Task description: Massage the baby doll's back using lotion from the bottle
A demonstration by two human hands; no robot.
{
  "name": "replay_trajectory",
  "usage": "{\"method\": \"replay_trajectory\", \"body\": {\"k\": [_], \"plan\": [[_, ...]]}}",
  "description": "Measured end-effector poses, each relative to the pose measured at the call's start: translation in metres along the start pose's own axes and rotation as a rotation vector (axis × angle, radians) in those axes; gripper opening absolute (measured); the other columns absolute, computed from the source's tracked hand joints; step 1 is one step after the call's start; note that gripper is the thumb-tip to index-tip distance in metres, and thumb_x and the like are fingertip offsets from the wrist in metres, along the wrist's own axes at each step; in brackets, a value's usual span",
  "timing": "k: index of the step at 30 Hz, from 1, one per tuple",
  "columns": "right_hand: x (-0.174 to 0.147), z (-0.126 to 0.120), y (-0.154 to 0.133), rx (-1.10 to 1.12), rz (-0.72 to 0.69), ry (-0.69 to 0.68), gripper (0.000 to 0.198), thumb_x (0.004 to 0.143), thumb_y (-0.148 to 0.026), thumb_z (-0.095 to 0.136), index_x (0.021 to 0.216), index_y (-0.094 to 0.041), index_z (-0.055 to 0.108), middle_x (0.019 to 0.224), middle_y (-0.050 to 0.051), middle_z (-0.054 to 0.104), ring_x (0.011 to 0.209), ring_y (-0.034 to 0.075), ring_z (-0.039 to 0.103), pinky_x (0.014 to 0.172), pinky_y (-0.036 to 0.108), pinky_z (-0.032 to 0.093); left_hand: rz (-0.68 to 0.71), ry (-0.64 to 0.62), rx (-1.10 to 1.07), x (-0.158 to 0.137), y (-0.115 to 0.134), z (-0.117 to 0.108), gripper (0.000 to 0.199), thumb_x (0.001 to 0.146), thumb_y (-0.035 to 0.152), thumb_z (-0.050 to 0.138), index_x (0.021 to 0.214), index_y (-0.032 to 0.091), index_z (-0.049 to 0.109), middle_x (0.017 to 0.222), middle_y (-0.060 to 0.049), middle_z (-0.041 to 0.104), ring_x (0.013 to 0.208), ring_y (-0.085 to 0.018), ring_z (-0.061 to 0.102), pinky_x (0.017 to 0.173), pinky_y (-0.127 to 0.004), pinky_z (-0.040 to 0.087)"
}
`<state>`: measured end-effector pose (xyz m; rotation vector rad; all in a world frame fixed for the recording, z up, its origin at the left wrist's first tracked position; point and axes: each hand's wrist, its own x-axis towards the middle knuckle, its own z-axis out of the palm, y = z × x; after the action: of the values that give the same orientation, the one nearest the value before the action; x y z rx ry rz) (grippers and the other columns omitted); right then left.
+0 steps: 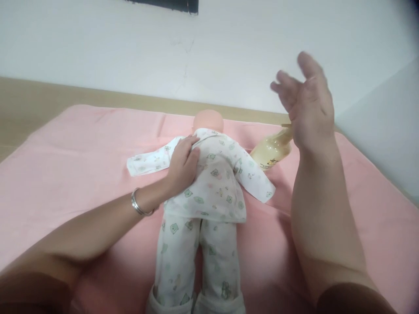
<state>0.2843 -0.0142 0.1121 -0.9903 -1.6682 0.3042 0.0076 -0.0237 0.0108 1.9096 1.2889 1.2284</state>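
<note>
A baby doll (pixel 218 174) in a white print top and trousers lies face down, its bald head pointing away from me. My left hand (pixel 184 163) rests flat on the left side of its upper back, fingers extended toward the shoulder. Raised in the air on the right, my right hand (pixel 309 102) has its fingers apart and holds nothing. Below and left of that hand is a pale yellow pump bottle (pixel 273 148), lying tilted beside the doll's right sleeve; its pump top is partly hidden by my right hand.
A pink sheet (pixel 98 144) lies under the doll and the bottle, on a wooden surface (pixel 36 98) visible along the back and left. Behind it rises a white wall (pixel 98 48) with a dark object (pixel 173 4) at the top edge. Another wall stands at the right.
</note>
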Motion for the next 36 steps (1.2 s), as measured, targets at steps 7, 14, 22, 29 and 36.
{"method": "replay_trajectory", "body": {"k": [7, 14, 22, 29, 36], "plan": [[0.001, -0.003, -0.012, -0.080, 0.265, -0.103, 0.062, 0.101, -0.068, 0.039, 0.146, -0.027, 0.048, 0.132, 0.006, 0.065, 0.122, 0.022, 0.063, 0.115, 0.046, 0.045, -0.089, -0.062, -0.010, 0.002, 0.016, -0.006, 0.041, 0.092, 0.035, 0.042, 0.126, 0.019, 0.060, 0.140, -0.008, 0.058, 0.135, -0.026, 0.050, 0.122, -0.048, 0.037], [0.007, 0.007, -0.017, -0.335, 0.347, -0.071, 0.051, 0.106, -0.051, 0.027, 0.145, -0.023, 0.045, 0.130, 0.010, 0.065, 0.113, 0.025, 0.068, 0.098, 0.044, 0.058, -0.186, -0.188, -0.277, 0.002, 0.062, -0.010, 0.040, 0.091, 0.040, 0.048, 0.125, 0.026, 0.063, 0.148, -0.002, 0.053, 0.142, -0.028, 0.044, 0.125, -0.053, 0.033], [0.007, 0.014, -0.017, -0.597, 0.287, -0.160, 0.050, 0.098, -0.031, 0.040, 0.145, -0.018, 0.049, 0.115, 0.009, 0.071, 0.099, 0.025, 0.069, 0.096, 0.049, 0.055, -0.519, -0.444, -0.908, 0.029, 0.121, 0.020, 0.034, 0.091, 0.040, 0.052, 0.106, 0.013, 0.067, 0.124, -0.015, 0.068, 0.125, -0.026, 0.063, 0.116, -0.041, 0.048], [0.010, 0.015, -0.013, -0.485, 0.334, -0.071, 0.051, 0.094, -0.023, 0.035, 0.142, -0.015, 0.051, 0.115, 0.008, 0.070, 0.095, 0.021, 0.070, 0.093, 0.041, 0.057, -0.912, -0.420, -1.182, 0.068, 0.142, 0.044, 0.063, 0.095, 0.042, 0.042, 0.143, 0.002, 0.042, 0.143, -0.025, 0.051, 0.136, -0.029, 0.054, 0.108, -0.032, 0.054], [0.011, 0.026, -0.023, -0.863, 0.351, -0.103, 0.055, 0.094, -0.019, 0.031, 0.144, -0.012, 0.052, 0.113, 0.015, 0.071, 0.106, 0.032, 0.066, 0.093, 0.046, 0.053, -0.921, -0.373, -1.448, 0.081, 0.149, 0.054, 0.052, 0.099, 0.036, 0.035, 0.137, 0.004, 0.049, 0.119, -0.020, 0.066, 0.108, -0.023, 0.070, 0.090, -0.030, 0.062]]}}
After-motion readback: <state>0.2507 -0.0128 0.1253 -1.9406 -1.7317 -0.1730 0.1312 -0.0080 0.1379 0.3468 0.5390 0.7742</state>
